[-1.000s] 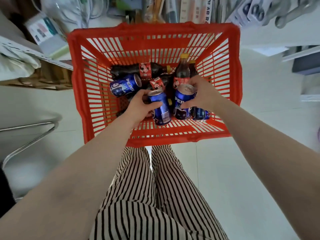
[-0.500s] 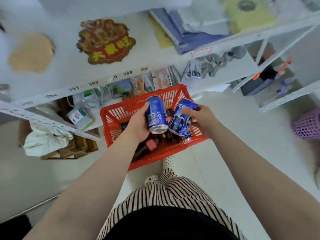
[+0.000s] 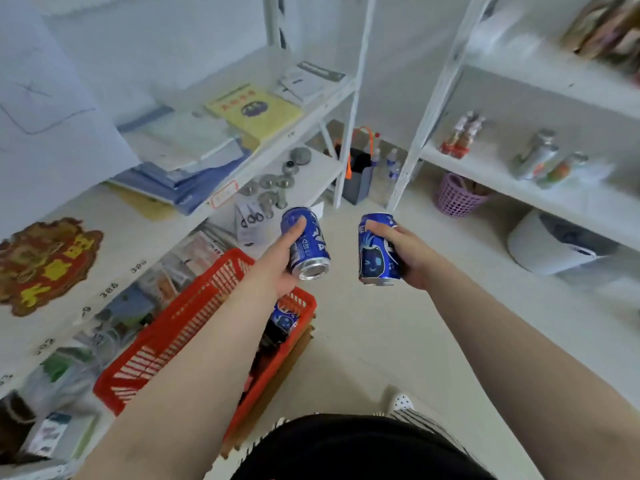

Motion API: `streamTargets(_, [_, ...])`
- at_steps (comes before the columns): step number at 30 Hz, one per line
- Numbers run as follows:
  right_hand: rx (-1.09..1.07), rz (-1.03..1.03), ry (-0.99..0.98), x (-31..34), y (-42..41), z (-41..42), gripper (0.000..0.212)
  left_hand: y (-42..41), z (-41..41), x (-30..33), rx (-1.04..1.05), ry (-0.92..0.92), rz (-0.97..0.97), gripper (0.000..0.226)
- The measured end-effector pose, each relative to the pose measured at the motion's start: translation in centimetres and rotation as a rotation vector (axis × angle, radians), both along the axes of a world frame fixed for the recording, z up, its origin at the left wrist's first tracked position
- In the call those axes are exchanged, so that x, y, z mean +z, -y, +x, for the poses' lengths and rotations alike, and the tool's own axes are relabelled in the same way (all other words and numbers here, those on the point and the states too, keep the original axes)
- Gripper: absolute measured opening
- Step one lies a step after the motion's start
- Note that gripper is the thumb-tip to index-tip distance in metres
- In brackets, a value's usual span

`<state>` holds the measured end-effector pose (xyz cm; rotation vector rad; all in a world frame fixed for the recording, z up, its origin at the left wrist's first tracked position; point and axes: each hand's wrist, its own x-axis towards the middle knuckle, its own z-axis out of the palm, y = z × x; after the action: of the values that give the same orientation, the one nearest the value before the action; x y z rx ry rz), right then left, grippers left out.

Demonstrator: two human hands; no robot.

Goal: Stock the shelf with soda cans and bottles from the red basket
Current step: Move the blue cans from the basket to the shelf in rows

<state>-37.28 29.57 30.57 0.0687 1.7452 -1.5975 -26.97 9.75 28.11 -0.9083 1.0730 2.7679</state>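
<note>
Each hand's fingers (image 3: pixel 375 227) wrap a blue can (image 3: pixel 376 251) — both aloft.

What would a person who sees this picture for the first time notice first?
Two shiny blue metal soda cans stand out at the centre, one gripped in the left hand as the left blue can, one in the right hand as the right blue can. Below them to the left, the bright red plastic basket sits on the floor beside the white metal shelf.

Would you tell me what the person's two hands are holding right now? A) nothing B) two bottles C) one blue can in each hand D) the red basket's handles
C: the left hand grips a blue can and the right hand grips another blue can, both above the floor beside the red basket.
</note>
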Motion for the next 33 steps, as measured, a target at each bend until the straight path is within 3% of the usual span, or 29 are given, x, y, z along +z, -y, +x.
streamTargets(5, [-0.161,-0.037,0.081,0.5,-8.3,-5.0,0.054,-7.6,-8.8,0.8,-0.122,-0.009,0.040,0.048])
streamTargets(9, [-0.223,-0.113,0.164,0.6,-16.8,-9.2,0.026,-15.3,-15.7,0.2,-0.155,0.023,0.129,0.041])
streamTargets(15, [-0.253,-0.120,0.049,0.5,-30.0,-15.8,0.050,-27.2,-25.1,-0.4,-0.317,-0.006,0.084,0.067])
streamTargets(19, [-0.353,-0.076,-0.052,0.7,-37.3,-20.1,0.071,-34.6,-31.1,-0.5,-0.409,-0.029,0.114,0.054])
streamTargets(21, [-0.422,-0.069,-0.086,0.7,-40.2,-22.3,0.066,-37.6,-33.7,-0.2,-0.472,-0.031,0.199,0.051])
streamTargets(26, [-0.554,-0.091,-0.138,0.4,-45.5,-28.2,0.039,-42.9,-41.4,0.3,-0.587,-0.026,0.287,0.067])
streamTargets(30, [-0.629,-0.077,-0.148,0.7,-48.4,-33.9,0.042,-46.4,-48.8,0.5,-0.618,0.002,0.403,0.059])
streamTargets(33, [-0.693,-0.059,-0.151,1.6,-50.7,-38.4,0.046,-49.0,-54.7,0.8,-0.662,0.007,0.375,0.053])
